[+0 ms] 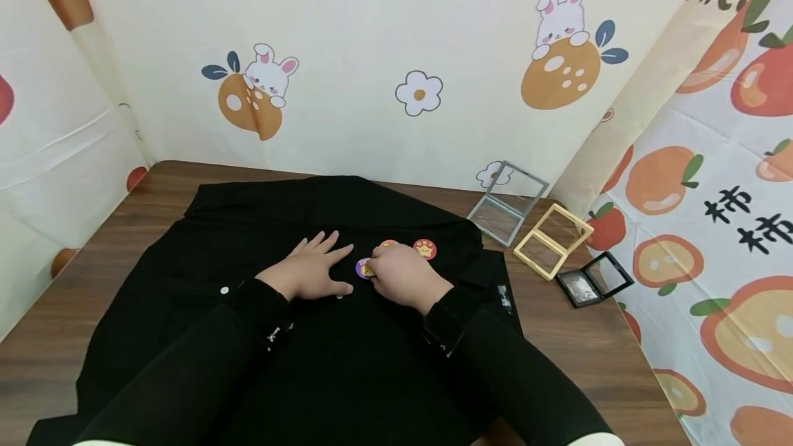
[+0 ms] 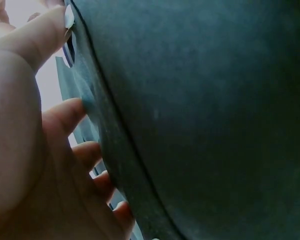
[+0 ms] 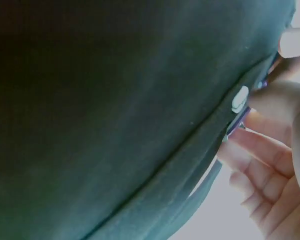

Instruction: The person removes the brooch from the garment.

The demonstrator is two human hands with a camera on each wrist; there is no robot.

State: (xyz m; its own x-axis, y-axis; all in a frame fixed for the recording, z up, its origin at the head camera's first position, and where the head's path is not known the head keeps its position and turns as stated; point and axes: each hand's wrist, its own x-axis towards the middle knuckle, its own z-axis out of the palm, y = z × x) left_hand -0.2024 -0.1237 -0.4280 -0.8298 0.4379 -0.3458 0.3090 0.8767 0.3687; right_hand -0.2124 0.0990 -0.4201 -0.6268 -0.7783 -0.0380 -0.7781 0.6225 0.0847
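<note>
A black shirt [image 1: 204, 349] lies spread over the table, with white buttons [image 1: 224, 290] on it. My left hand [image 1: 310, 270] rests on the cloth, fingers spread, beside a purple round badge [image 1: 363, 268]. With curled fingers my right hand [image 1: 405, 275] pinches that badge at its right side and covers part of it. In the right wrist view the badge's edge [image 3: 238, 121] shows between the fingers, close to a white button [image 3: 240, 99]. A red round badge [image 1: 425, 248] lies on the shirt right of the hand; another red badge [image 1: 388, 243] is partly hidden behind it.
Three open hinged square cases stand at the table's right side: a grey one [image 1: 508, 203], a yellow one [image 1: 553, 241] and a black one [image 1: 595, 281]. Printed cloth [image 1: 372, 122] hangs behind and along both sides of the wooden table [image 1: 588, 363].
</note>
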